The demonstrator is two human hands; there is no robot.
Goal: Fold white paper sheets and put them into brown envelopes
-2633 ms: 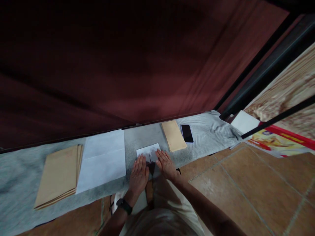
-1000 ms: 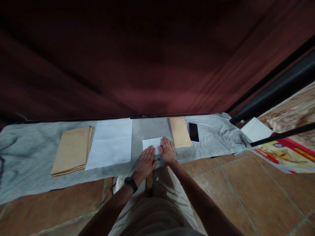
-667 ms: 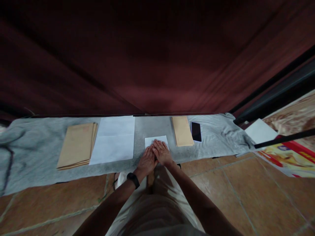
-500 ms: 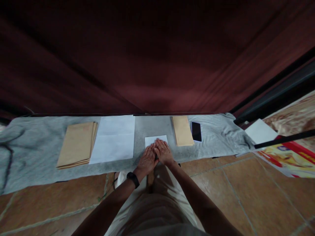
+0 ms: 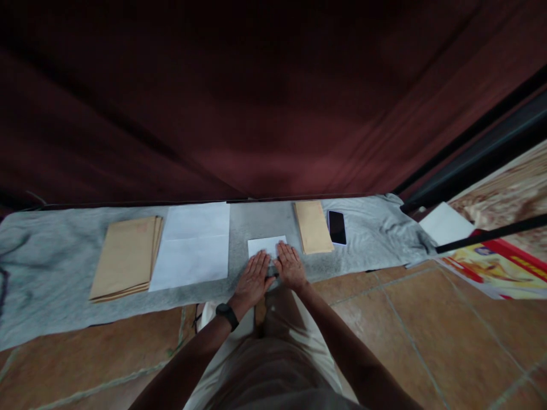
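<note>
The small white paper (image 5: 261,245) is laid flat near the front edge of the grey cloth (image 5: 251,221), about midway between its left and right ends, and is covered along its near side by both hands. In its visible part, the long axis is directed left to right, roughly parallel to the cloth's front edge; the near border is partly hidden. The fingers of the left hand (image 5: 252,279) are laid over the near left portion, and those of the right hand (image 5: 292,269) over the near right corner, so that neither hand can be called nearer. All fingers are extended and flattened, with nothing clenched or grasped; the far strip of the paper is left exposed beyond the fingertips. Toward the cloth's left end, a large white sheet (image 5: 192,245) is placed beside brown envelopes (image 5: 123,259); toward its right end, a smaller brown stack (image 5: 313,227) is placed just beside a phone (image 5: 337,228).
</note>
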